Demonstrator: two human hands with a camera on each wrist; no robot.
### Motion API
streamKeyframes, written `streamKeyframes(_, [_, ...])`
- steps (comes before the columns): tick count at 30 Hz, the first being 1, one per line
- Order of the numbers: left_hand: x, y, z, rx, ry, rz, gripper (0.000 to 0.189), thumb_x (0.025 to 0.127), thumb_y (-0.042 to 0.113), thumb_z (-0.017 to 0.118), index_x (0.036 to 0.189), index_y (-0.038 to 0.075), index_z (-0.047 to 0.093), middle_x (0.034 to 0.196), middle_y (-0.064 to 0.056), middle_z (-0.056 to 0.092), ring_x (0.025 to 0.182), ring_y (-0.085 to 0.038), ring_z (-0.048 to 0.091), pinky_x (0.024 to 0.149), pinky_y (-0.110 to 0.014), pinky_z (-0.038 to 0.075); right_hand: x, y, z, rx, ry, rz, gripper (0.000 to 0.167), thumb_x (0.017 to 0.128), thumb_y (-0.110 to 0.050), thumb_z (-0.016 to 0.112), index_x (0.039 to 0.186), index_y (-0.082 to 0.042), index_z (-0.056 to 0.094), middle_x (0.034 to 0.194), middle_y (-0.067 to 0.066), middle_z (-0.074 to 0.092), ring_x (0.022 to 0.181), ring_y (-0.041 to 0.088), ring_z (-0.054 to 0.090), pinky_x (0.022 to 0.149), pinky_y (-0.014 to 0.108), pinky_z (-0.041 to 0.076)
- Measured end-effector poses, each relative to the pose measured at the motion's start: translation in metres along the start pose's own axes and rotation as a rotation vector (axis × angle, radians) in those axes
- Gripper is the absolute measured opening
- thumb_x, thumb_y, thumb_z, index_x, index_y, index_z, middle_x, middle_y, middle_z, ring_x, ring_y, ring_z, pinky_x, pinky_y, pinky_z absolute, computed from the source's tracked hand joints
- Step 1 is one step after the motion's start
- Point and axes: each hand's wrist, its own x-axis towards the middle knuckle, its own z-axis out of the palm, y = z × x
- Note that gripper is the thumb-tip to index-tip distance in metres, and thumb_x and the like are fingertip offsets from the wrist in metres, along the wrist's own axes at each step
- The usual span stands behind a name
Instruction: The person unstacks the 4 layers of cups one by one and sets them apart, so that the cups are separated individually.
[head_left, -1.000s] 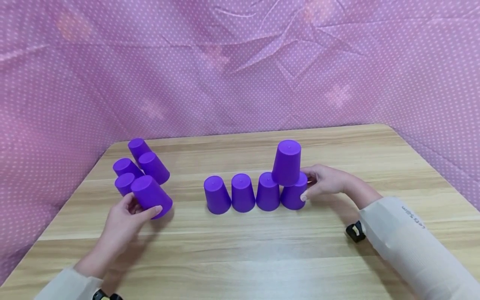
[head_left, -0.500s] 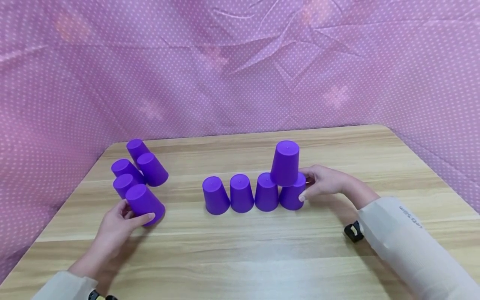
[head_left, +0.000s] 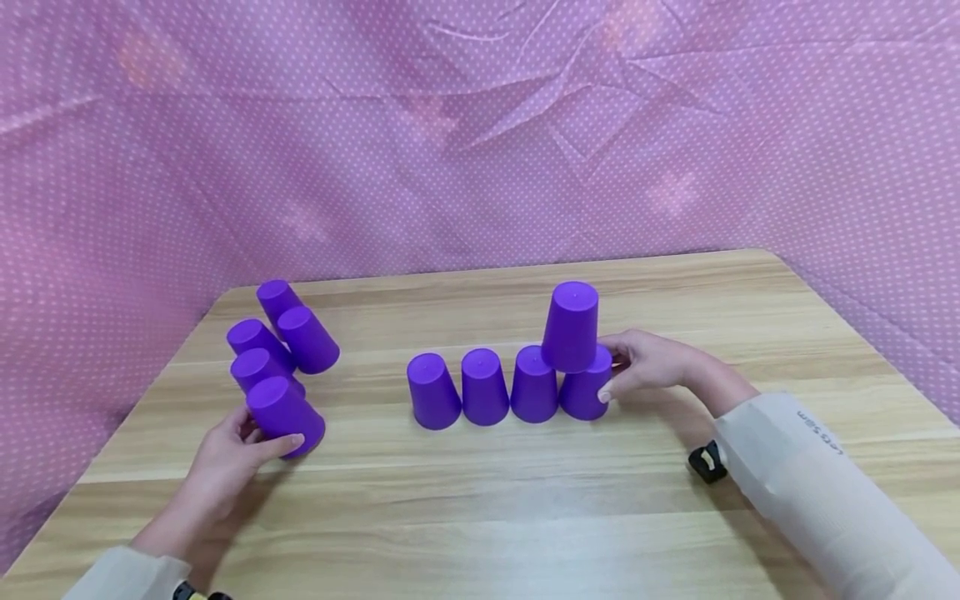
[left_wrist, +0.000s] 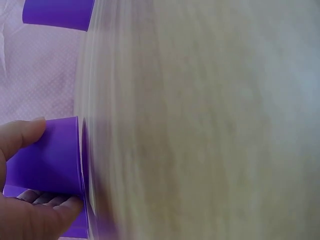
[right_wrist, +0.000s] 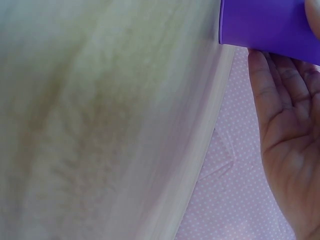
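Note:
My left hand (head_left: 228, 454) grips an upside-down purple cup (head_left: 281, 410) between thumb and fingers at the near end of the left group. In the left wrist view the thumb (left_wrist: 30, 132) lies on one side of this cup (left_wrist: 47, 160) and the fingers on the other, its rim close to the tabletop. My right hand (head_left: 651, 367) holds the rightmost cup (head_left: 581, 396) of a row, thumb in front, other fingers partly hidden behind it. One more cup (head_left: 572, 329) rests upside down across the two right-hand cups of that row.
Other upside-down purple cups stand in the row: a left one (head_left: 433, 396), a middle one (head_left: 483, 390) and another (head_left: 532, 387). Behind my left hand several more cups (head_left: 309, 342) cluster. A pink dotted cloth (head_left: 480, 167) hangs beyond the wooden table (head_left: 480, 517).
My left hand has drawn its cup toward me and slightly left, lower in the head view, away from the cups behind. The right hand and the row stay put.

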Motion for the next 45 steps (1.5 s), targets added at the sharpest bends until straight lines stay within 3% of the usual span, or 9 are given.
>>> streamKeyframes(5, [0.0,-0.002,-0.002,0.002,-0.022,-0.031,0.088,0.082,0.026,0.071,0.146,-0.001,0.017,0.143,-0.027,0.031,0.131,-0.037,0.033,0.107,-0.044,0.032,-0.001,0.001,0.0,0.009,-0.001,0.005,0.054,0.076,-0.014,0.074,0.122,0.005,0.052,0.108,0.015,0.065,0.1,0.023,0.062,0.088,0.028,0.051])
streamKeyframes(13, [0.001,-0.006,-0.006,0.013,-0.008,-0.066,0.09,0.082,0.026,0.071,0.145,-0.003,0.015,0.144,-0.029,0.029,0.131,-0.038,0.033,0.107,-0.044,0.032,0.0,0.0,0.001,0.019,-0.001,0.002,0.054,0.076,-0.013,0.075,0.122,0.005,0.052,0.108,0.016,0.065,0.1,0.024,0.061,0.088,0.028,0.052])
streamKeyframes(18, [0.002,-0.009,-0.008,0.019,0.014,-0.067,0.088,0.081,0.027,0.071,0.145,-0.003,0.018,0.142,-0.028,0.032,0.13,-0.036,0.036,0.102,-0.028,0.041,0.0,0.0,0.001,0.015,-0.002,-0.003,0.054,0.076,-0.013,0.074,0.122,0.005,0.052,0.108,0.016,0.065,0.1,0.024,0.061,0.088,0.028,0.051])
streamKeyframes(21, [0.002,-0.01,-0.008,0.017,0.029,-0.072,0.089,0.081,0.025,0.072,0.145,-0.003,0.018,0.143,-0.028,0.031,0.131,-0.037,0.034,0.104,-0.03,0.038,0.001,0.001,0.0,0.016,-0.003,-0.012,0.054,0.076,-0.013,0.074,0.122,0.005,0.052,0.109,0.016,0.065,0.1,0.024,0.061,0.089,0.029,0.051])
streamKeyframes(25, [0.003,-0.011,-0.008,0.007,0.037,-0.082,0.09,0.081,0.023,0.072,0.145,-0.003,0.016,0.145,-0.029,0.027,0.133,-0.039,0.03,0.108,-0.045,0.029,0.001,0.001,0.001,0.013,-0.002,-0.018,0.054,0.076,-0.013,0.074,0.122,0.005,0.053,0.108,0.015,0.065,0.1,0.023,0.062,0.089,0.029,0.051])
streamKeyframes(32, [0.003,-0.009,-0.01,-0.01,0.042,-0.084,0.09,0.083,0.026,0.07,0.145,-0.004,0.012,0.145,-0.029,0.026,0.133,-0.039,0.029,0.11,-0.047,0.027,0.0,0.001,0.001,0.012,-0.005,-0.023,0.054,0.076,-0.013,0.074,0.122,0.006,0.052,0.108,0.016,0.065,0.1,0.024,0.062,0.089,0.029,0.051])
streamKeyframes(37, [0.001,0.0,-0.015,-0.027,0.099,-0.068,0.087,0.085,0.03,0.067,0.146,0.0,0.014,0.147,-0.024,0.025,0.133,-0.035,0.03,0.109,-0.032,0.032,0.001,0.0,0.0,-0.001,-0.002,-0.021,0.054,0.076,-0.014,0.074,0.122,0.005,0.052,0.108,0.015,0.065,0.1,0.023,0.061,0.089,0.03,0.051])
streamKeyframes(42, [0.0,0.014,-0.019,-0.122,0.145,-0.026,0.089,0.088,0.033,0.063,0.147,0.002,0.004,0.153,-0.019,0.008,0.14,-0.034,0.012,0.115,-0.042,0.016,0.001,0.0,0.0,0.006,-0.001,-0.009,0.053,0.076,-0.014,0.075,0.121,0.005,0.053,0.107,0.015,0.065,0.1,0.023,0.062,0.089,0.029,0.051])
streamKeyframes(45, [-0.002,0.024,-0.022,-0.116,0.186,-0.003,0.087,0.089,0.037,0.059,0.148,0.003,0.004,0.154,-0.016,0.005,0.141,-0.031,0.008,0.116,-0.039,0.011,0.001,0.0,0.0,0.009,-0.001,-0.005,0.054,0.076,-0.014,0.075,0.121,0.005,0.053,0.108,0.015,0.065,0.1,0.023,0.062,0.089,0.028,0.051])
